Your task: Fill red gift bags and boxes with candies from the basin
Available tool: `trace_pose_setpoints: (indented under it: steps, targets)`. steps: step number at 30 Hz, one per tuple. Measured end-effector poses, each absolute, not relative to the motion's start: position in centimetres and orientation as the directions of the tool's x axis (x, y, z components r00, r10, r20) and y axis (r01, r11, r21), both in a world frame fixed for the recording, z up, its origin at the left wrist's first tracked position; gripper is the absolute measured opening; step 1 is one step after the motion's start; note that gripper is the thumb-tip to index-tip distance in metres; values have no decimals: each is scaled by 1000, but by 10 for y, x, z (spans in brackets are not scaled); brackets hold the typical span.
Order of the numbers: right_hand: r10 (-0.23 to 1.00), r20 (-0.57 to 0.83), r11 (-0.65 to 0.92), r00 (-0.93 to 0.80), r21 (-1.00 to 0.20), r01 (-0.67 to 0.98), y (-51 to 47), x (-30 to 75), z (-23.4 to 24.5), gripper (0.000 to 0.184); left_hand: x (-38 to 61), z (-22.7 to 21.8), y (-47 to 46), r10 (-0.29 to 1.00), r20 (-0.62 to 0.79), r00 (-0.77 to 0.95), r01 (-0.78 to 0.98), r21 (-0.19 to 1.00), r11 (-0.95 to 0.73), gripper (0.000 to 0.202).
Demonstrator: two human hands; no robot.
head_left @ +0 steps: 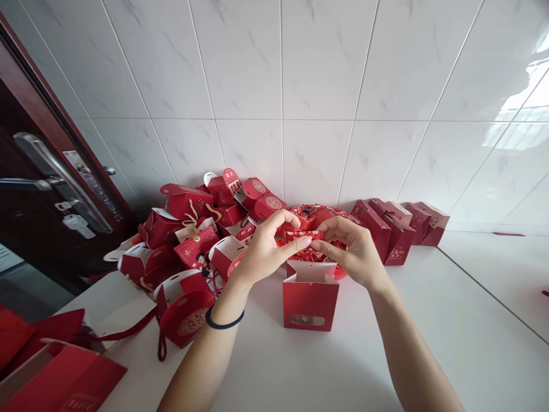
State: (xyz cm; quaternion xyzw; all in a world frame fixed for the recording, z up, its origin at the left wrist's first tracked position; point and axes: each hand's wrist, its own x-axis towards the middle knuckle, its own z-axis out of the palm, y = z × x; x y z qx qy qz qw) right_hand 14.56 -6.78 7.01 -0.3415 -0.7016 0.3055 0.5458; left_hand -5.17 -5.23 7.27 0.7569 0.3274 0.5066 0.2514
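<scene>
My left hand (272, 246) and my right hand (349, 249) are raised above a red gift box (309, 300). Between them they pinch a small red wrapped packet (303, 234) with a pale pattern along its edge; its contents cannot be made out. The thumbs nearly meet in front of it. Upright below, the box has an open top, white inside, and a small clear window low on its front with something pale behind it. Just behind the hands lies a heap of red patterned packets (316, 212), partly hidden, in what looks like a round red container.
Many red gift boxes (189, 200) with rope handles are piled to the left. Several dark red folded bags (398, 237) stand against the tiled wall (317, 160) at right. A larger red bag (64, 377) lies front left. Beyond the white table (463, 332), a door handle (51, 171) shows.
</scene>
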Motion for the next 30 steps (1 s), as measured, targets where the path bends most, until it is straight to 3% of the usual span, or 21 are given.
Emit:
trace_pose_setpoints:
  steps: [8, 13, 19, 30]
  targets:
    - [873, 451, 451, -186, -892, -46, -71, 156, 76, 34, -53, 79, -54, 779, 609, 150, 284, 728, -624, 25]
    - [872, 469, 465, -140, -883, -61, -73, 157, 77, 34, -53, 83, -58, 799, 529, 287, 296, 744, -599, 43]
    - [874, 446, 441, -192, -895, -69, -74, 157, 77, 32, -47, 81, -60, 747, 578, 328, 303, 685, -662, 27]
    - [877, 451, 435, -166, -892, -122, -70, 154, 72, 24, -40, 80, -66, 759, 561, 331, 191, 748, -636, 32]
